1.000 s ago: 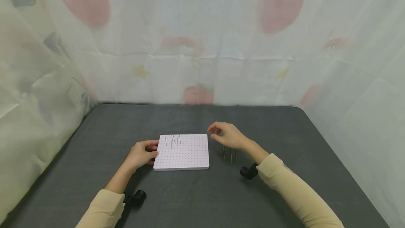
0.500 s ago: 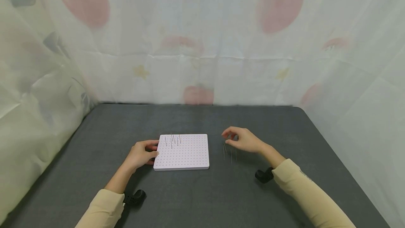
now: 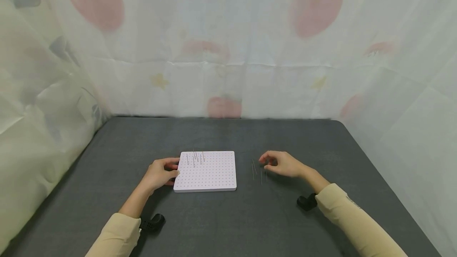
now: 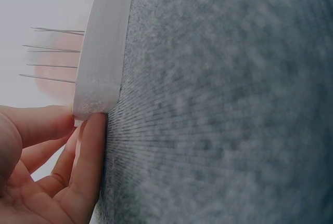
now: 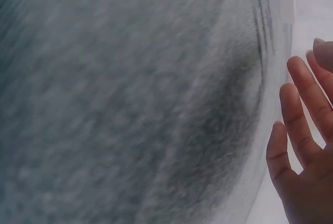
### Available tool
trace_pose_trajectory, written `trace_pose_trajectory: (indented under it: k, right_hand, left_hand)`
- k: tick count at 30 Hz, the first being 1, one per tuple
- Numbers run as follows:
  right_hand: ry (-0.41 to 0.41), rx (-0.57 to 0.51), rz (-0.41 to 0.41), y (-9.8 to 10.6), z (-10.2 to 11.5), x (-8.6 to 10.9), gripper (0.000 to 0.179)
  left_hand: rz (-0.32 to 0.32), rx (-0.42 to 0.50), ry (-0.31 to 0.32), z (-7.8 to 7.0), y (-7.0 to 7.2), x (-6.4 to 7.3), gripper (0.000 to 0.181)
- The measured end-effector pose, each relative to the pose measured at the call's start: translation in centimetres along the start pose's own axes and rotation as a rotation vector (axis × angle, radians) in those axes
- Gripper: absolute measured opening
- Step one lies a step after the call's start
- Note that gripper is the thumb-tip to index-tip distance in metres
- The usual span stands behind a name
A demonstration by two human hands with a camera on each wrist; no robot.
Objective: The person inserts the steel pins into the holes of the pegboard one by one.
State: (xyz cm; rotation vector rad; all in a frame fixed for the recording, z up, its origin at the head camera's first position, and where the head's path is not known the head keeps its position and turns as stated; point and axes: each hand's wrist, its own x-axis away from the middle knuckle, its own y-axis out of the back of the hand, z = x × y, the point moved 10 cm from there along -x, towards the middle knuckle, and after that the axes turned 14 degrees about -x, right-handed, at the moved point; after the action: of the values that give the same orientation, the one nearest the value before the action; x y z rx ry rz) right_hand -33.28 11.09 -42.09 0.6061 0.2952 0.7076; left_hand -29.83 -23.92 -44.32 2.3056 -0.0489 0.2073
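Note:
My left hand [image 3: 159, 174] pinches the left edge of a white board [image 3: 207, 177] full of small holes. In the left wrist view, the thumb lies at the board's upper edge and a finger is under it. Several thin metal needles [image 3: 194, 160] stand in the board's far left part. To the right of the board, several more needles [image 3: 261, 175] lie on the dark table; they show as blurred dark lines in the right wrist view. My right hand [image 3: 284, 164] hovers just right of these needles, fingers loosely bent and apart, with nothing seen between them.
The dark grey table [image 3: 221, 225] extends around the board on every side. A white curtain with fruit prints [image 3: 278, 90] hangs behind it, and a similar sheet [image 3: 43, 102] lines the left side. Each wrist carries a small black camera [image 3: 307, 202].
The right hand has moved right and nearer to me, from beside the board's far right corner to the loose needles' right side. The left hand and board have stayed put.

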Motion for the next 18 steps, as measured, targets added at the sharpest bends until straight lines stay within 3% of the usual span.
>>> trace_pose_trajectory:
  k: [7, 14, 18]
  right_hand:
    - [-0.022, 0.006, 0.057, -0.6, -1.2, 0.4, 0.025]
    - [0.030, 0.042, 0.058, -0.7, -1.0, 0.5, 0.024]
    - [0.020, 0.061, 0.062, -0.8, -1.0, 0.5, 0.020]
  left_hand:
    - [0.004, 0.011, 0.004, -0.1, 0.1, 0.1, 0.050]
    - [0.016, 0.010, 0.005, -0.2, -0.1, 0.3, 0.051]
    - [0.013, 0.009, 0.006, -0.2, 0.0, 0.3, 0.051]
